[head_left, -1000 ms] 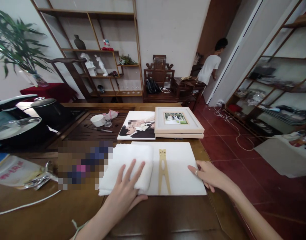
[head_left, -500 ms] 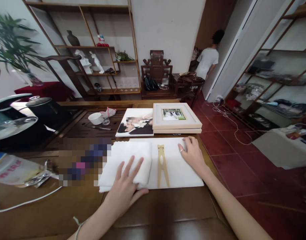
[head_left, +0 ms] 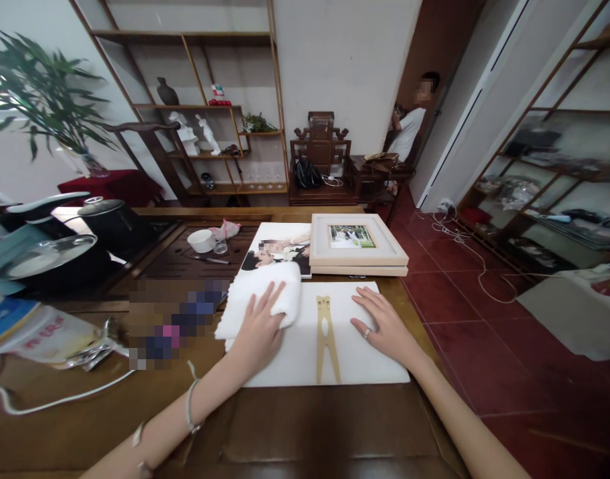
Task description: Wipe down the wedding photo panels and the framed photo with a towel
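My left hand (head_left: 261,320) lies over a folded white cloth (head_left: 245,293), fingers spread across its top and the near edge bunched under the palm; the thumb is mostly hidden. The cloth rests on the left part of a flat white panel (head_left: 357,362) at the table's near side. In the panel's middle is a tan, peg-like shape (head_left: 326,332) with two legs and a small animal-like head; whether it is printed or laid on, I cannot tell. My right hand (head_left: 387,326) rests open on the panel's right side, fingers apart, a ring on one finger.
Behind the panel lie a couple's picture panel (head_left: 275,249) and stacked framed pictures (head_left: 357,243). On the left are a foil-lined bag (head_left: 50,336), a white cable (head_left: 60,402), pots (head_left: 55,263) and a white bowl (head_left: 201,241). A person (head_left: 409,130) stands by the far doorway.
My left hand and the white cloth have moved away from me, up the panel, and the cloth is more bunched. My right hand has shifted slightly nearer. The person in the doorway has turned.
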`<state>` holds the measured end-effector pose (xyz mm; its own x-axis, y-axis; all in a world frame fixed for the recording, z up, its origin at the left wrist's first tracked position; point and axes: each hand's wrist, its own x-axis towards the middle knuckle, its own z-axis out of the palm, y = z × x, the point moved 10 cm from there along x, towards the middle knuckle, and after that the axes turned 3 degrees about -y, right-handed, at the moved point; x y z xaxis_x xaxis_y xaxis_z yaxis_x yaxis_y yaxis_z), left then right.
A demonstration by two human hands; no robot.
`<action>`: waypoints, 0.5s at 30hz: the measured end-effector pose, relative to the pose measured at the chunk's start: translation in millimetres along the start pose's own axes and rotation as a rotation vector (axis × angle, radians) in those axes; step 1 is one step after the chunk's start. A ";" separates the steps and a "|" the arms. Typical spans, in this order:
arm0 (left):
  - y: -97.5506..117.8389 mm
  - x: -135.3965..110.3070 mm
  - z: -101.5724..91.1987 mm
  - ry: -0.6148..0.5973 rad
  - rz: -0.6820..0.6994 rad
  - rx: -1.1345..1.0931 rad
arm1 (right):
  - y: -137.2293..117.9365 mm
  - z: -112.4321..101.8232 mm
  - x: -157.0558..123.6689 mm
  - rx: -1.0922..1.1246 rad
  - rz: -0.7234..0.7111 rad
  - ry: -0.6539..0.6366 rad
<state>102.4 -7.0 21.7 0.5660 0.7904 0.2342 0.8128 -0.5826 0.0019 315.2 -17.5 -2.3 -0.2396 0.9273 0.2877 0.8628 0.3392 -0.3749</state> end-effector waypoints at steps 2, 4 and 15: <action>11.2 5.4 10.9 -0.057 0.028 0.024 | 2.7 1.1 0.0 0.056 0.006 0.007; 28.2 -1.3 18.6 -0.068 0.031 0.059 | 4.4 1.9 0.1 0.097 0.015 0.014; 81.6 -78.0 19.1 -0.256 0.176 -0.031 | 6.2 1.3 1.7 0.156 0.031 0.031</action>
<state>127.2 -112.6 -15.0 0.7170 0.6968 -0.0193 0.6970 -0.7169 0.0135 319.7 -13.5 -5.3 -0.1983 0.9332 0.2998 0.7891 0.3334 -0.5160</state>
